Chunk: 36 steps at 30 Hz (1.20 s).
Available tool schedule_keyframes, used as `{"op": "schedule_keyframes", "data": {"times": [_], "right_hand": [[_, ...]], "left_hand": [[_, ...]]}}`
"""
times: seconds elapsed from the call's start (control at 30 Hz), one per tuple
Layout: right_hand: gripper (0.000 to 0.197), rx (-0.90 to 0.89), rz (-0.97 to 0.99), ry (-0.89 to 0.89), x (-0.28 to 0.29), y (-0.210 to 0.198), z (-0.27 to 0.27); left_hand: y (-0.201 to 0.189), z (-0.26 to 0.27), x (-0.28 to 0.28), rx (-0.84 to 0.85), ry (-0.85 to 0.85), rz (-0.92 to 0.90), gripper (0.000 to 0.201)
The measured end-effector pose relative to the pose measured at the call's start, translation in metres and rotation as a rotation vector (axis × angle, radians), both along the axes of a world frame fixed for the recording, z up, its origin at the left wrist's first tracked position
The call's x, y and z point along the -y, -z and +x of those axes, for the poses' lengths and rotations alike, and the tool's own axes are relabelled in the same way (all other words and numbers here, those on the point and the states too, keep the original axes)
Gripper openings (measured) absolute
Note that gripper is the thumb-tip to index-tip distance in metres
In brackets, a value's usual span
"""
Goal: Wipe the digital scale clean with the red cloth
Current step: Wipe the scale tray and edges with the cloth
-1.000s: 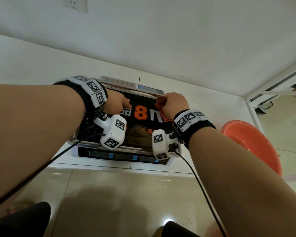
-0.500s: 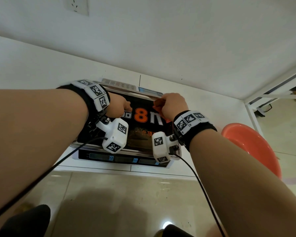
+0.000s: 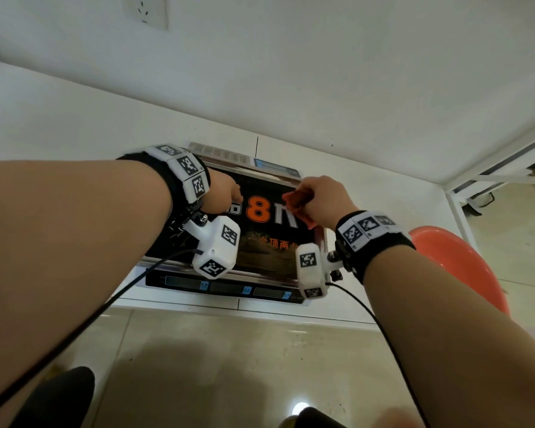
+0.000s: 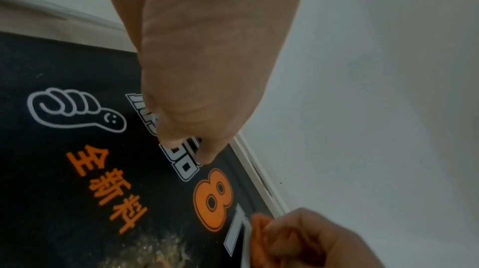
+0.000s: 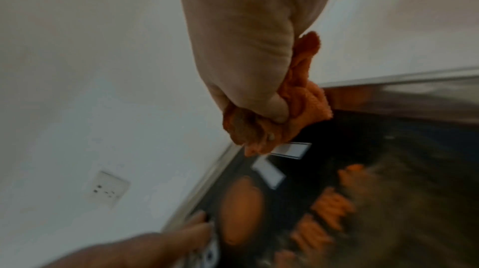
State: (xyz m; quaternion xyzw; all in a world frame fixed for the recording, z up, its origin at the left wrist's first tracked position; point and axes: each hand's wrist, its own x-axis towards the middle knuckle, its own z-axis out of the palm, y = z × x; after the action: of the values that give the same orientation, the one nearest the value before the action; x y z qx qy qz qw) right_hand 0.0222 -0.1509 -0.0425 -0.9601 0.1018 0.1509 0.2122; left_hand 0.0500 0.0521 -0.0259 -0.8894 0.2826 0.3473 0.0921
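I am resting my left hand [image 3: 221,193] on the left part of the digital scale [image 3: 229,287], which is sitting on the white bench [image 3: 74,125] against the wall. In the left wrist view my fingers [image 4: 204,149] are hanging loosely bent, their tips touching the black printed sheet [image 4: 64,190] that is covering the scale's platform, just beside the white lettering; they are gripping nothing.

At the centre of the sheet a large orange "8" [image 3: 258,209] is showing between my two hands.

I am holding the red cloth [image 5: 298,96] bunched in my right hand [image 3: 323,200]; the fingers are curling tightly round it, with folds sticking out past the thumb. The cloth is sitting over the far right part of the sheet, near the platform's metal rim [image 5: 388,78]. I cannot tell whether it is touching the sheet.

To the right of the bench an orange plastic stool [image 3: 457,267] is standing on the floor. A wall socket [image 3: 145,10] is showing above.
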Motion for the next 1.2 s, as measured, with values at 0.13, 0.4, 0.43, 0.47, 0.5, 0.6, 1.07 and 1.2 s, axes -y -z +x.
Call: {"op": "schedule_keyframes", "data": {"times": [0.13,0.4,0.43,0.47,0.5,0.6,1.07,1.2], "right_hand": [[0.025,-0.053,-0.033,-0.045,0.006,0.016,-0.017],[0.021,-0.13,0.089,-0.07,0.008,0.005,-0.028],[0.023,-0.082,0.088,-0.03,0.011,0.005,-0.028],[0.024,-0.044,0.058,-0.019,0.013,0.005,-0.028],[0.023,-0.032,0.02,-0.032,0.013,0.007,-0.029],[0.017,-0.107,-0.059,-0.095,0.005,0.01,-0.033],[0.023,-0.135,-0.169,-0.018,-0.001,-0.003,-0.045],[0.016,-0.261,0.059,0.049,-0.015,-0.002,-0.047]], "left_hand": [[0.002,0.0,0.002,0.009,0.0,0.005,0.055],[0.003,-0.004,0.006,0.034,0.001,0.039,0.055],[0.003,-0.004,0.006,0.037,0.006,0.047,0.055],[0.003,-0.004,0.007,0.037,0.01,0.052,0.055],[0.003,-0.004,0.008,0.038,0.02,0.06,0.055],[0.004,-0.005,0.009,0.058,0.061,0.092,0.055],[0.007,-0.006,0.011,0.079,0.064,0.101,0.053],[0.009,-0.002,0.009,0.054,0.005,0.057,0.052]]}}
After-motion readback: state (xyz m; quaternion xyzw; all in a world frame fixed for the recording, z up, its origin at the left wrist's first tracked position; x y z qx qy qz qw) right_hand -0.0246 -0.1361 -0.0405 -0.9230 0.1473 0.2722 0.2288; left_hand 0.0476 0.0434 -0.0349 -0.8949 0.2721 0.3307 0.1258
